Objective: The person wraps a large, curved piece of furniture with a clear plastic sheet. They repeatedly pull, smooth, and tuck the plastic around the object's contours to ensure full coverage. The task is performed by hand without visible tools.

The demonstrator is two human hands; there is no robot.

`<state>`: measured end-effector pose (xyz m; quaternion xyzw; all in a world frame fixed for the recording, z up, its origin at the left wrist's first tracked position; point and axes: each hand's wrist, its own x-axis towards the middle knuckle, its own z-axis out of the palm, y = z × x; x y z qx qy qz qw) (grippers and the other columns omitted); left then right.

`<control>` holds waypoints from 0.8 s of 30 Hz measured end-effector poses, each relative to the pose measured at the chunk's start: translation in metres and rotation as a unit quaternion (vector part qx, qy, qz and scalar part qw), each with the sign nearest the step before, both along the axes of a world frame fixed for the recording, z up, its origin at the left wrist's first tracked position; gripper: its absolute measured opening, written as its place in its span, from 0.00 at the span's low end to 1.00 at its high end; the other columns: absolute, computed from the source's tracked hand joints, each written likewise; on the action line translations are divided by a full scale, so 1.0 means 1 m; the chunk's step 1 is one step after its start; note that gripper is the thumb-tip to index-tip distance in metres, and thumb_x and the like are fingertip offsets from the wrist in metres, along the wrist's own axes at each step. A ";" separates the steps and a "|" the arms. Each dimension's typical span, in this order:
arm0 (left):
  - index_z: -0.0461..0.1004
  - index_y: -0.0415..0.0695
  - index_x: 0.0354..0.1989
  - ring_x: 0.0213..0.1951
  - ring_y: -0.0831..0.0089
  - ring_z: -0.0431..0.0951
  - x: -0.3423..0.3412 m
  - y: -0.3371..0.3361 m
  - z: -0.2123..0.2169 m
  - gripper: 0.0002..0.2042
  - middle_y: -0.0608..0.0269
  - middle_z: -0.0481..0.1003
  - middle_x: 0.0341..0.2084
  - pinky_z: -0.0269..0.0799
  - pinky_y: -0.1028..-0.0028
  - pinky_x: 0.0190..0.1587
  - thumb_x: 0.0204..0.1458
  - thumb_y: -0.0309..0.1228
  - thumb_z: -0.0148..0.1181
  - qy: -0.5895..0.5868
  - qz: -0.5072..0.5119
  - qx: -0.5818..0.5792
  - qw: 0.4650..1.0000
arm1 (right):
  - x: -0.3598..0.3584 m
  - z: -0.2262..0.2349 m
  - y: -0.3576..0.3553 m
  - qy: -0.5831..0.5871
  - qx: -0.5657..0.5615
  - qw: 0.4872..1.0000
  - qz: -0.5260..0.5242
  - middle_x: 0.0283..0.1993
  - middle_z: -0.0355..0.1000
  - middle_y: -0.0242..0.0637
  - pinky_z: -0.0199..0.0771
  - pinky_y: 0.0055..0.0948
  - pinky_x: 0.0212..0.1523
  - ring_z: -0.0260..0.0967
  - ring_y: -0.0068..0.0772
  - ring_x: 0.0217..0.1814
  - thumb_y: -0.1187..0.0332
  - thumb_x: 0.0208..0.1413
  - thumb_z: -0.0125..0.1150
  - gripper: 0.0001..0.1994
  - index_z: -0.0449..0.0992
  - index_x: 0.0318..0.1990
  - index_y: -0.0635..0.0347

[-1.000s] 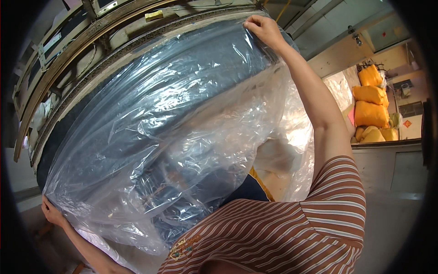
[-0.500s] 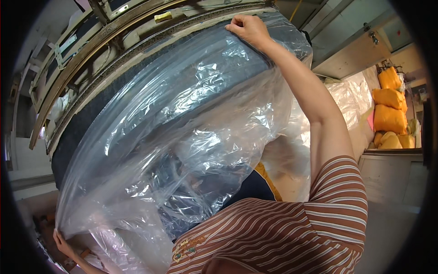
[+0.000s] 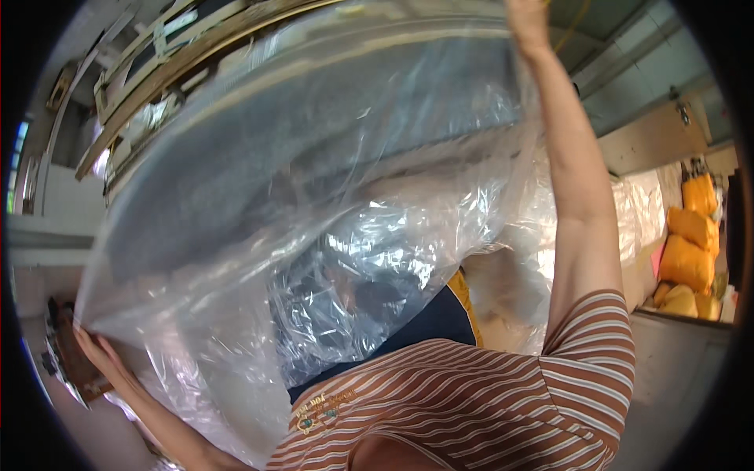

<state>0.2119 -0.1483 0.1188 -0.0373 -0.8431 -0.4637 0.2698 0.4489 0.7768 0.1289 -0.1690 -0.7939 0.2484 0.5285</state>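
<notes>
A large, clear plastic sheet (image 3: 393, 235) stretches between my hands. At the lower left, my left hand (image 3: 96, 349) pinches its corner. High at the upper right, my right hand (image 3: 528, 27) is closed on its far edge; the fingertips are blurred and partly cut off by the top of the view. Through the taut film shows a long dark grey work surface (image 3: 298, 118) with a pale far edge. The near part of the sheet hangs in shiny creases against my front and over my dark blue trousers.
Beyond the work surface runs a machine frame with wooden rails (image 3: 169, 82). Stacked orange bundles (image 3: 687, 255) sit on a shelf at the right, with a light wooden panel (image 3: 652, 141) above and left of them. More crinkled clear plastic (image 3: 640, 208) lies near the bundles.
My right hand has moved up and to the right, and my left hand slightly up and left. The sheet is lifted and spread wider, now reaching past the far edge of the work surface.
</notes>
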 end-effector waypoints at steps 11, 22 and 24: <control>0.78 0.38 0.41 0.40 0.79 0.71 -0.257 0.119 -0.138 0.16 0.66 0.77 0.37 0.64 0.79 0.47 0.56 0.40 0.57 -0.031 -0.080 0.033 0.996 | 0.007 -0.104 0.077 -0.031 -0.143 0.987 -0.072 0.29 0.76 0.28 0.67 0.20 0.35 0.68 0.17 0.31 0.60 0.50 0.65 0.12 0.79 0.34 0.61; 0.76 0.36 0.45 0.44 0.78 0.72 -0.310 0.160 -0.126 0.19 0.65 0.77 0.41 0.63 0.80 0.49 0.53 0.40 0.60 -0.086 -0.140 0.081 0.983 | -0.012 -0.094 0.092 -0.114 -0.105 0.976 -0.154 0.30 0.73 0.35 0.68 0.26 0.40 0.69 0.28 0.33 0.57 0.43 0.67 0.16 0.76 0.30 0.62; 0.76 0.35 0.45 0.44 0.76 0.72 -0.316 0.169 -0.124 0.21 0.62 0.77 0.40 0.64 0.78 0.49 0.51 0.42 0.62 -0.090 -0.073 -0.014 0.993 | -0.009 -0.093 0.103 -0.135 -0.034 0.965 -0.223 0.35 0.70 0.39 0.68 0.31 0.43 0.68 0.36 0.38 0.55 0.40 0.68 0.19 0.73 0.30 0.61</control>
